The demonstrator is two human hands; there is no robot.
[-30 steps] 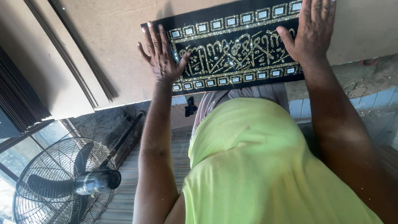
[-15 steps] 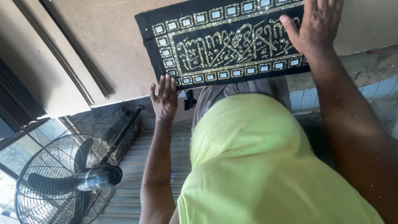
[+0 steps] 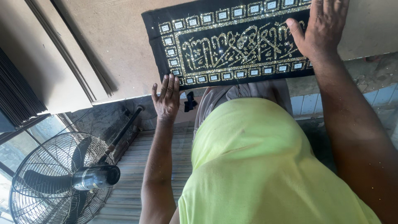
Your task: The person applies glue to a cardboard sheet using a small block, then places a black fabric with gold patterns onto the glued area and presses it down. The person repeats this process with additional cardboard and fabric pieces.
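My right hand (image 3: 325, 27) lies flat with fingers spread on the black cloth panel (image 3: 232, 45), the one bordered with small gold squares and gold ornament, pressing its right part against the tan tabletop (image 3: 112, 41). It pinches nothing; the grip is an open palm bearing down. My left hand (image 3: 166, 98) is at the panel's near edge by its left corner, fingers straight and close together, the tips touching or just overlapping the black border; I cannot tell whether the thumb hooks under the edge. The panel's long axis runs left to right across my view, slightly tilted, so the two hands sit toward its opposite ends, the right well onto the cloth, the left only at the rim. The unheld left corner is nearest my left hand, lying just beyond its fingertips. Below, past my yellow-green shirt (image 3: 265, 166), a standing fan (image 3: 62, 182) sits on the floor to my left, well apart from the cloth.
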